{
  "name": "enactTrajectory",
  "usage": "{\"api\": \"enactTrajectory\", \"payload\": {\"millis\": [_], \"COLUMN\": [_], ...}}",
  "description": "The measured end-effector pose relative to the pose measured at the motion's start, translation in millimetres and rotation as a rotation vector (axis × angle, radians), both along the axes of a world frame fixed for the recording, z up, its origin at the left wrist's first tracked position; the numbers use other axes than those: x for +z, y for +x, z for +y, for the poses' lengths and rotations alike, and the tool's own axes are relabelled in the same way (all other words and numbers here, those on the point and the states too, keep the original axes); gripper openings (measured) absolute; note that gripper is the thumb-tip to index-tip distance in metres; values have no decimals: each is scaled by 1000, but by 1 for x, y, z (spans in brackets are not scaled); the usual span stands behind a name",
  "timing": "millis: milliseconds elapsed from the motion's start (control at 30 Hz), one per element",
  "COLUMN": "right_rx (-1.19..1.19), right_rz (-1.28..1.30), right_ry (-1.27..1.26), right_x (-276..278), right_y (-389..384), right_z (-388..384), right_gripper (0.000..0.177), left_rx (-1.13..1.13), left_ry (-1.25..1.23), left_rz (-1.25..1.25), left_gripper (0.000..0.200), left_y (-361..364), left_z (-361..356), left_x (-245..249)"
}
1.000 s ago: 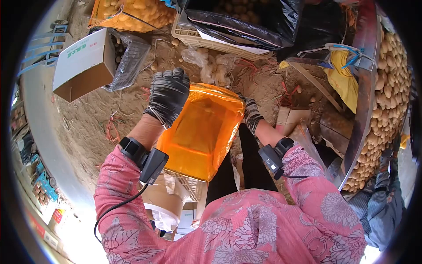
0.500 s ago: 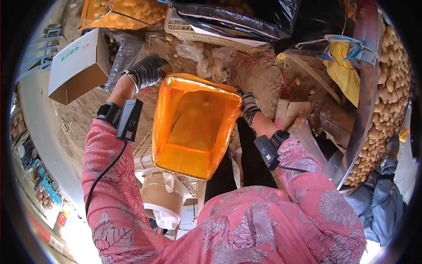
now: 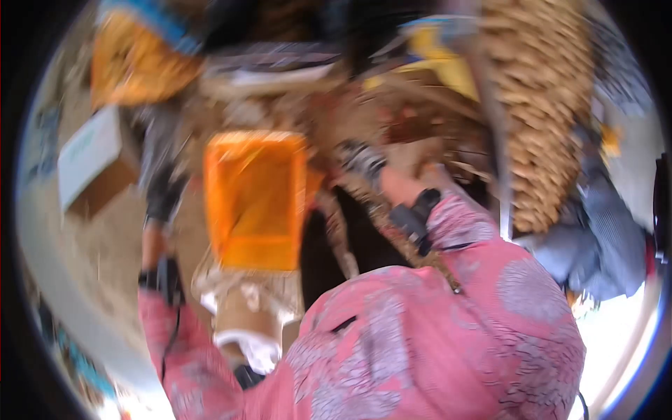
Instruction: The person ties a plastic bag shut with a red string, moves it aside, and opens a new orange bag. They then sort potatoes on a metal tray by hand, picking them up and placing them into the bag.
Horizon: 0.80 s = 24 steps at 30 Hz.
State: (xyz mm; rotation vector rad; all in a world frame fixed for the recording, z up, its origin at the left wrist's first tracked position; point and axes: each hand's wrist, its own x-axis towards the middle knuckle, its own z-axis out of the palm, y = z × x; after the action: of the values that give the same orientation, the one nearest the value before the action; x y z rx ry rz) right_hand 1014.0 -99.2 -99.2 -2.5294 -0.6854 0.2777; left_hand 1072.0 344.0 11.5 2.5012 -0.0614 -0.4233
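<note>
An open container lined with shiny orange plastic film (image 3: 256, 252) stands in the middle, its inside showing no contents. My left hand (image 3: 165, 196), in a dark glove, is off to the left of it, close to a crumpled grey plastic bag (image 3: 155, 136); blur hides its fingers and whether it touches the bag. To the right of the container, apart from its rim, is my right hand (image 3: 361, 159) in a striped dark glove. Its fingers are smeared by motion too.
A white carton (image 3: 94, 157) stands at the left and a full orange bag (image 3: 140, 59) at the upper left. Potato-like produce (image 3: 542, 105) is heaped behind a metal edge at right. Another person's blue clothing (image 3: 602, 238) shows beside it. Below the container is a cardboard drum (image 3: 245, 311).
Both hands have come off the orange-lined container's rim. My left hand has moved down and left, my right hand is apart at the right. The whole view has shifted and blurred.
</note>
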Motion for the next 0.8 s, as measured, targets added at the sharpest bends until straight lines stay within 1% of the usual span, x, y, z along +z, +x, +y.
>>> {"api": "enactTrajectory", "payload": {"millis": [33,67,100,133,167,200,267,300,333,400,467,500,533,567,600,633,667,700,733,767,800], "right_rx": [-442,-553,-663,-778,-797,-822,-647,-678,-705,-881,-1069,-1134,-1208,-1163,-1186,-1169,-1145,-1155,-1165,-1171,-1174], "right_rz": [776,878,994,1062,1108,1070,826,733,643,502,225,74,-70,-93,-80,7,86,87,166,249,257], "right_ry": [221,286,500,582,629,657,727,672,614,606,551,396,236,206,233,285,337,361,305,244,258], "right_x": [48,110,116,150,174,187,203,210,217,263,202,211,224,227,212,189,175,180,195,203,200], "right_y": [2,2,-16,-24,-34,-44,-65,-72,-77,-87,-97,-100,-106,-114,-127,-139,-147,-151,-157,-162,-166], "right_z": [-2,-6,-15,-21,-33,-50,-89,-112,-137,-178,-233,-242,-249,-261,-271,-279,-285,-288,-287,-286,-287], "right_gripper": [29,21,17,15,15,15,17,17,18,17,19,19,20,20,20,20,20,20,20,20,20], "left_rx": [-28,-110,-53,-86,-91,-84,-161,-186,-196,-499,-466,-446,-435,-509,-515,-604,-670,-741,-752,-754,-780], "left_ry": [-180,-127,-131,-215,-150,-68,-150,16,32,83,101,97,144,72,24,-57,-19,43,12,-43,-44], "left_rz": [-26,-123,-56,-81,8,102,77,133,123,-106,-114,-109,-166,-260,-232,-100,-117,-188,-166,-222,-330], "left_gripper": [30,29,30,31,31,32,31,31,31,30,30,30,31,31,29,27,25,24,23,25,27], "left_y": [-6,-11,-16,-21,-24,-28,-41,-45,-44,-48,-51,-50,-48,-45,-40,-29,-23,-16,-8,-1,6], "left_z": [22,9,4,-18,-40,-58,-90,-127,-142,-168,-213,-232,-244,-267,-292,-327,-361,-396,-430,-461,-489], "left_x": [-26,-8,-4,19,39,58,68,102,108,113,140,153,142,143,139,149,153,156,159,162,159]}}
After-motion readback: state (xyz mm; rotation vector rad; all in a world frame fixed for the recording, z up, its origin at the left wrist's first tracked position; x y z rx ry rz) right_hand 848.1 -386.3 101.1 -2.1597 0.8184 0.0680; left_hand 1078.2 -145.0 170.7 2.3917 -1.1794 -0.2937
